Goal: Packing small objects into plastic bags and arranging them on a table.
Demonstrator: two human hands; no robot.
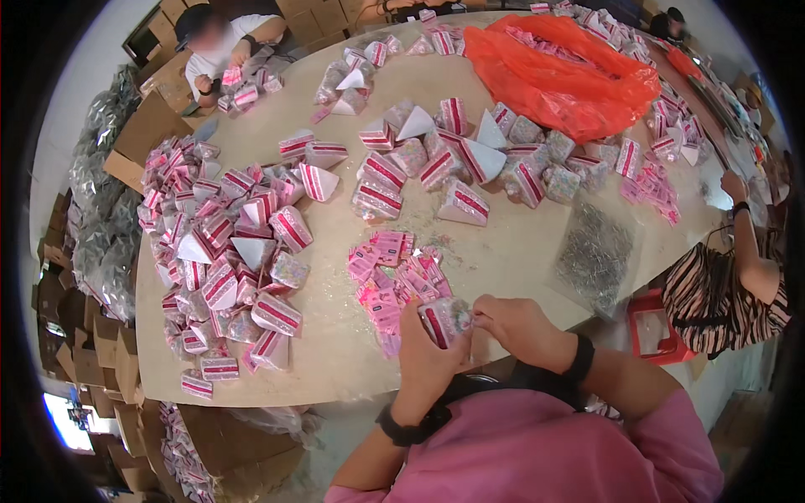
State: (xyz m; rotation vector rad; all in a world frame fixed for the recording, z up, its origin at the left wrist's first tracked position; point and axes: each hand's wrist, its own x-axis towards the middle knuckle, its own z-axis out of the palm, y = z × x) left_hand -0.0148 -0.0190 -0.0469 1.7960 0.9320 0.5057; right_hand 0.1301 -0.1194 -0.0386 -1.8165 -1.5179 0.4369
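Observation:
My left hand [429,359] is closed round a toy cake slice [436,324], white with a pink-red stripe and a speckled end, in what looks like a clear bag. At its right end the fingers of my right hand [521,332] are pinched together on the edge of that bag; the fingertips are partly hidden. Just beyond my left hand lies a loose heap of small pink printed cards [387,277]. Farther off, a row of similar cake slices [464,204] spreads across the table [335,243].
A large pile of bagged cake slices [220,281] covers the left side. To the right lies a clear bag of small metal pieces [594,256]. An orange-red plastic bag [553,80] sits at the far side. Other people work at the far left and right; a red crate [658,327] stands beside the table.

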